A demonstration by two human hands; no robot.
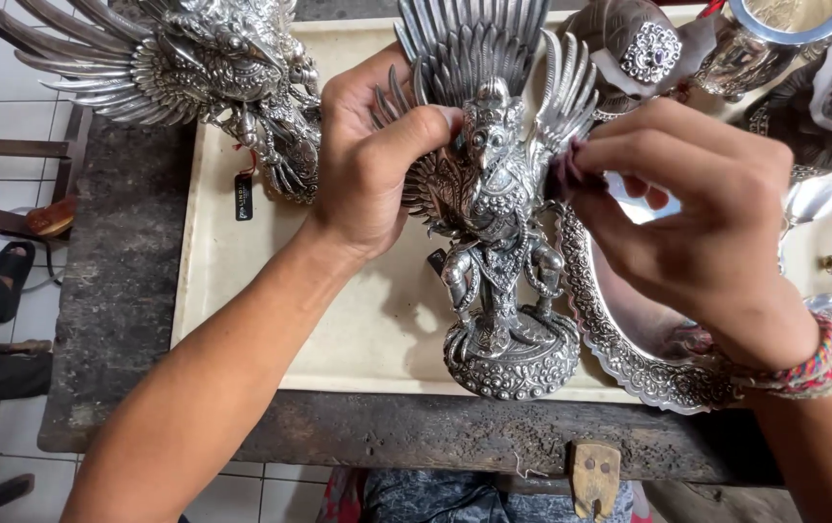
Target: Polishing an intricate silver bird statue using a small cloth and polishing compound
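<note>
My left hand [372, 160] wraps around the back and wing of the silver winged statue [498, 232], thumb pressed against its head, the other fingers curled behind the feathers where I cannot see them. The statue stands upright on its round base, on the cream board [232, 281] near the front edge of the dark worn table [121, 291]. My right hand [702, 218] comes in at the statue's other wing, fingertips [585, 160] pressed together, pinching something small and dark; it is too blurred and too covered by my fingers to say what it is. A woven bracelet [818, 368] circles that wrist. Behind my right hand lies an ornate silver tray [619, 358], most of it hidden by my palm and forearm. A second winged figure [203, 68] stands at the far left of the board, its top cut off by the frame, a small dark tag [243, 197] hanging from it. More silver pieces [648, 48] crowd the upper right, cropped and partly hidden. At the left edge a sandalled foot [4, 271] of another person shows on the tiled floor.
</note>
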